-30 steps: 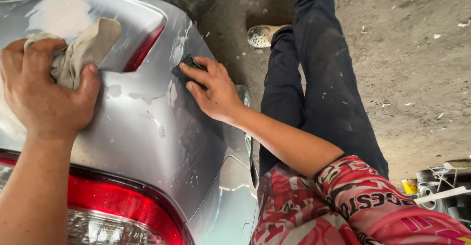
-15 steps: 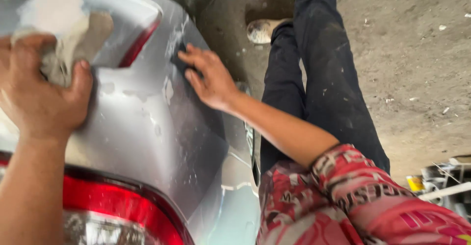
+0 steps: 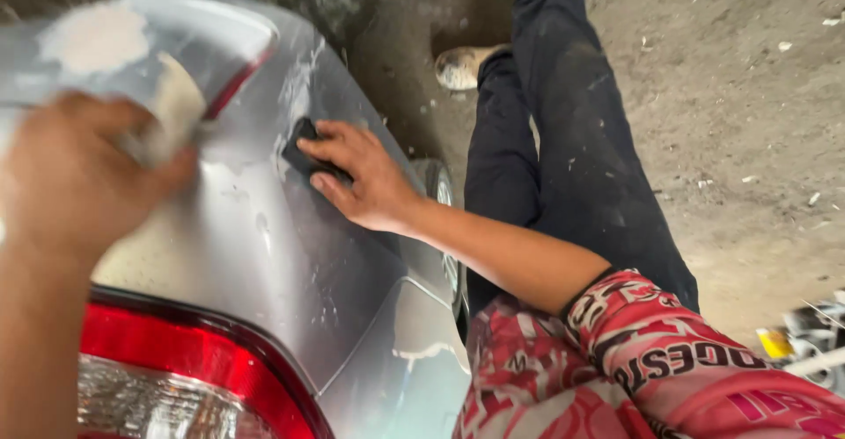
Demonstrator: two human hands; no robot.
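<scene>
A silver car body panel [image 3: 290,263] fills the left half of the view, wet and streaked. My right hand [image 3: 361,175] presses a small dark sanding block [image 3: 304,153] flat against the panel's side. My left hand [image 3: 79,175], blurred, is closed on a beige cloth [image 3: 176,105] and rests on top of the panel. A pale patch of filler [image 3: 92,39] shows on the panel's far top corner.
A red tail light [image 3: 176,360] sits at the bottom left. My legs in dark trousers [image 3: 572,157] stretch over the dirt floor [image 3: 731,96] beside the car, with a worn shoe [image 3: 462,65] at the far end. A wheel [image 3: 436,184] shows below the panel. Small tools lie at the bottom right [image 3: 805,338].
My right hand has slid the dark block a little along the panel's side. My left hand with the cloth has shifted on top of the panel and is now blurred.
</scene>
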